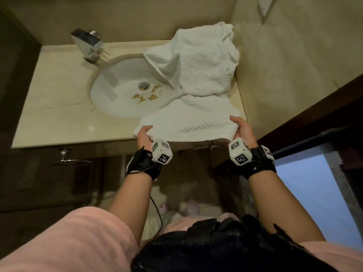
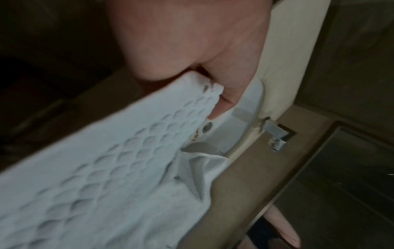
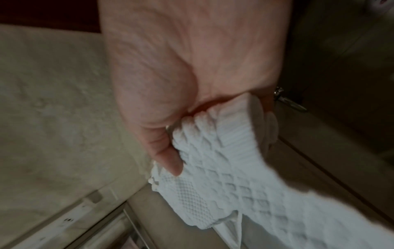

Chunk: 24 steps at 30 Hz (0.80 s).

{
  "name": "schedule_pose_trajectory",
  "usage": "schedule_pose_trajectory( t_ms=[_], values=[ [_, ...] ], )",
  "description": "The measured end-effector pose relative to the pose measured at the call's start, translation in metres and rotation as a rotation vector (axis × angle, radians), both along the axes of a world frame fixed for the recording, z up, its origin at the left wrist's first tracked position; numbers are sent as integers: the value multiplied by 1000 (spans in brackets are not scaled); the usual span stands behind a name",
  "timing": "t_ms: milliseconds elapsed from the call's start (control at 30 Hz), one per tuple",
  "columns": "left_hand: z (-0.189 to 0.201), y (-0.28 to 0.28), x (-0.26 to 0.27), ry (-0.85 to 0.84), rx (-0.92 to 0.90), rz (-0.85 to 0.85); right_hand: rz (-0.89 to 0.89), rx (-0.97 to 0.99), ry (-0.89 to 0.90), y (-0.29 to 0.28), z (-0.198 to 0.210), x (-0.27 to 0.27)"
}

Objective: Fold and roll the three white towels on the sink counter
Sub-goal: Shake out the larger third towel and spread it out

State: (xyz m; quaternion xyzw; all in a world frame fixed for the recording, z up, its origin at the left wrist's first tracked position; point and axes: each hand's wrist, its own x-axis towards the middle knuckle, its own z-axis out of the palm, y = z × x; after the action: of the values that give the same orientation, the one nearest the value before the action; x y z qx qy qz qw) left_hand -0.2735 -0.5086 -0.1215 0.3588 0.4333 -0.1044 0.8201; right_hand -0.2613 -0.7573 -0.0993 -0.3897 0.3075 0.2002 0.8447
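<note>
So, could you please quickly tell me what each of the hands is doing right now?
Left hand: grips the near-left corner of the white waffle towel.
Right hand: grips the same towel's near-right corner.

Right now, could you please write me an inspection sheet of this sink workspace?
Surface: beige counter around a white sink; brown specks near the drain.
Job's things: near towel at the counter's front right edge; crumpled towel pile behind it, overhanging the basin.
Clutter: nothing seen.
Grippers: left hand and right hand each grip a near corner of the near towel.
Cables: black cable hanging below the left wrist.
Surroundings: chrome faucet, beige walls, dark cabinet below.
</note>
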Motion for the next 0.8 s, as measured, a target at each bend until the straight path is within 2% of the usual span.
schedule_pose_trajectory(
  t_ms=[100,267,367,500,667,800],
  values=[
    [28,3,-2,-149,-95,72,-42,-20,2,-3,8,-10],
    [62,13,0,-232,-158,135,-142,-2,-51,-5,27,-26],
    [71,19,-1,-295,-203,129,-233,-148,-34,-14,29,-30],
    [78,28,-9,-285,-195,161,-454,-422,-105,-27,35,-33],
    [85,32,-25,-271,-167,235,-695,-486,-370,-27,48,-40],
    [71,39,-38,-171,-129,212,-768,-526,-378,-27,45,-56]
  ],
)
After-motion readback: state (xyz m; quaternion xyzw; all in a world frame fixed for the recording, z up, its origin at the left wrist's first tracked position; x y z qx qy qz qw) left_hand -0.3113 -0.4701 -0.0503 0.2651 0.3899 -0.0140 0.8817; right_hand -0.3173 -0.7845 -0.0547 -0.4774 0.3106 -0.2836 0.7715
